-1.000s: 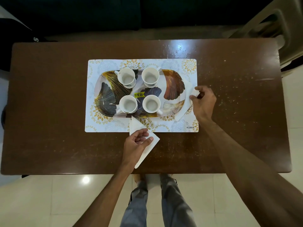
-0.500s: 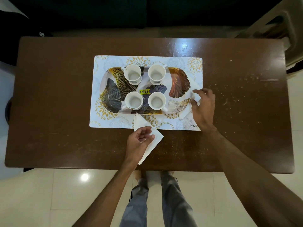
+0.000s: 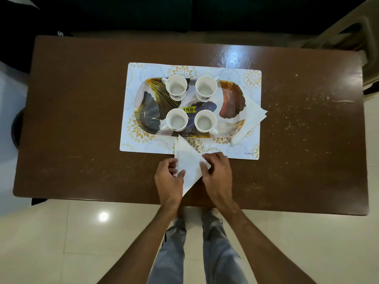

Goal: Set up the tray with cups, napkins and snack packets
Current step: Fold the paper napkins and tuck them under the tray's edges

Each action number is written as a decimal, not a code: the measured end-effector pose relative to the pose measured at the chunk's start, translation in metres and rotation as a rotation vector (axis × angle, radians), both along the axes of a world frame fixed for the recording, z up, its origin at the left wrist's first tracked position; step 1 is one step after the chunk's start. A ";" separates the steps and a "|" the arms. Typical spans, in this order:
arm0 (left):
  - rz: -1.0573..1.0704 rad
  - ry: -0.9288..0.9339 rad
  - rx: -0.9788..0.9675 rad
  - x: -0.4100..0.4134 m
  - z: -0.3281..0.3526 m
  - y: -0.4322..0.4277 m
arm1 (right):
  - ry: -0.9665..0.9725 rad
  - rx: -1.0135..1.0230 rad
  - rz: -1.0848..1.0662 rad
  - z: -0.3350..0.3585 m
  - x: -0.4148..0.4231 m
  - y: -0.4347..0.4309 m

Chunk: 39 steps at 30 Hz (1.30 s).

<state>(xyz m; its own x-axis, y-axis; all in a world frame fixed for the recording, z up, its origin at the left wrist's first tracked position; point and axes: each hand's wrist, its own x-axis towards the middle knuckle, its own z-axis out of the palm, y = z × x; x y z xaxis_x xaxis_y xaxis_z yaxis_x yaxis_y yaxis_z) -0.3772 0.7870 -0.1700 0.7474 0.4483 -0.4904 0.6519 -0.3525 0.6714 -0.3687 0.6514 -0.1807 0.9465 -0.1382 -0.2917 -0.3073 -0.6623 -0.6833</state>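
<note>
An oval tray (image 3: 232,99) with a leaf pattern lies on a white placemat (image 3: 147,144) and carries several white cups (image 3: 176,87). A folded white napkin (image 3: 251,117) rests against the tray's right end, half on the mat. A second triangular napkin (image 3: 189,160) lies at the mat's near edge, its tip touching the tray. My left hand (image 3: 169,179) pinches its left edge and my right hand (image 3: 217,173) grips its right corner. No snack packets are in view.
The brown table (image 3: 82,111) holds only the mat and tray; its near edge runs just below my hands. A pale chair (image 3: 352,33) stands at the far right and a dark seat (image 3: 143,15) lies beyond the table.
My right hand let go of the napkin at the tray's right end and moved down-left onto the near napkin. My left hand stayed on that napkin.
</note>
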 end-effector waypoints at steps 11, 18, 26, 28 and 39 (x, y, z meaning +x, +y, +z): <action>0.047 0.060 -0.036 -0.007 -0.005 0.012 | 0.157 -0.061 0.135 -0.006 0.006 0.022; 0.024 0.063 -0.105 -0.008 -0.005 0.014 | 0.142 -0.022 0.098 -0.002 0.005 0.025; -0.193 -0.095 -0.117 -0.007 0.006 0.042 | -0.212 -0.282 0.443 0.022 0.017 0.029; -0.310 -0.118 -0.097 -0.001 0.012 0.057 | -0.288 -0.328 0.589 0.032 0.022 0.036; -0.458 -0.193 -0.187 0.019 0.038 0.144 | 0.001 -0.004 0.499 0.052 0.065 0.067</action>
